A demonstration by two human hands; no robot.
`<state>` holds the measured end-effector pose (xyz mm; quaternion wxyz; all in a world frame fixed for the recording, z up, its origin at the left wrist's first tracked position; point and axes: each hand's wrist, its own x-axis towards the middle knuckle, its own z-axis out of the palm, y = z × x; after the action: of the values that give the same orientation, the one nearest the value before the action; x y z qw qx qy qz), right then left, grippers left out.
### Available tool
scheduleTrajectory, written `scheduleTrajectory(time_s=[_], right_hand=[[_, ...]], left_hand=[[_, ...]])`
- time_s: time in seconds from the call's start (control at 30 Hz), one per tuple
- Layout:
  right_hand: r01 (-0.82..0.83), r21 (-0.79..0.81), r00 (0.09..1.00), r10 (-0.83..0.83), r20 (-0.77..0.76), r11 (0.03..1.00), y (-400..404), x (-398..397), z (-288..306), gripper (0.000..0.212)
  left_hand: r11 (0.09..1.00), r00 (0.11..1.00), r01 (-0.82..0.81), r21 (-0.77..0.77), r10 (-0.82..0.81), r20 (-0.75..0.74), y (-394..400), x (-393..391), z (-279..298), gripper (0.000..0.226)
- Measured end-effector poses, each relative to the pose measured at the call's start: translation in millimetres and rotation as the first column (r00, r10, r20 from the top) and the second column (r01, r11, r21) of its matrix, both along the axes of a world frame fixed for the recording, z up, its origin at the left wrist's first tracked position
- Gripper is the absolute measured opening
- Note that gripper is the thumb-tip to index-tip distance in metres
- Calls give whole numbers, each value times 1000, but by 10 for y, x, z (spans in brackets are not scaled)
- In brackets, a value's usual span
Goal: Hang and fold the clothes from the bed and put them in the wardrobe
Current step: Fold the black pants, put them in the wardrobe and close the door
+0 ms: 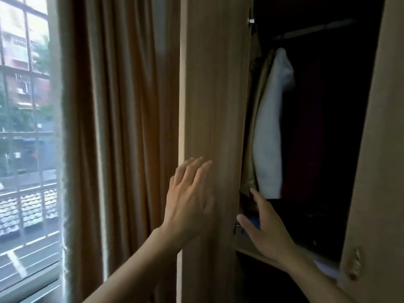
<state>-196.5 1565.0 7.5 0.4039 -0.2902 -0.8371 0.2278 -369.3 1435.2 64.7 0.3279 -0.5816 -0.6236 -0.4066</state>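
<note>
The wardrobe stands open in front of me, its left door (215, 106) swung out edge-on and its right door (376, 149) at the far right. Inside, a white garment (271, 132) hangs from the rail (317, 29), with a tan garment (251, 171) to its left and a dark red garment (306, 138) to its right. My left hand (190, 197) lies flat, fingers spread, against the outside of the left door. My right hand (264, 226) reaches into the wardrobe below the hanging clothes, fingers apart, holding nothing.
Brown curtains (122, 127) hang left of the wardrobe, beside a window (24, 127) onto a street and balcony railing. A shelf edge (258, 255) crosses the wardrobe under my right hand. The right door carries a metal handle (353, 263).
</note>
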Motion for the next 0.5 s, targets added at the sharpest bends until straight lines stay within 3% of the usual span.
scheduleTrajectory(time_s=[0.17, 0.27, 0.37, 0.5], right_hand=[[-4, -19, 1000, 4, 8, 1000, -107, -481, 96, 78], [42, -19, 999, -42, 29, 999, -115, -677, 102, 77], [82, 6, 996, -82, 35, 997, -106, -735, 63, 62], [179, 13, 980, -180, 80, 984, -47, -614, 4, 69]], left_hand=[[995, 997, 18, 95, -25, 74, -5, -514, 159, 81], [986, 974, 148, 79, -159, 158, 118, -715, 247, 89], [917, 854, 397, 34, -383, 351, 296, -833, 240, 95], [825, 732, 545, 149, -555, 395, 440, -817, 114, 88]])
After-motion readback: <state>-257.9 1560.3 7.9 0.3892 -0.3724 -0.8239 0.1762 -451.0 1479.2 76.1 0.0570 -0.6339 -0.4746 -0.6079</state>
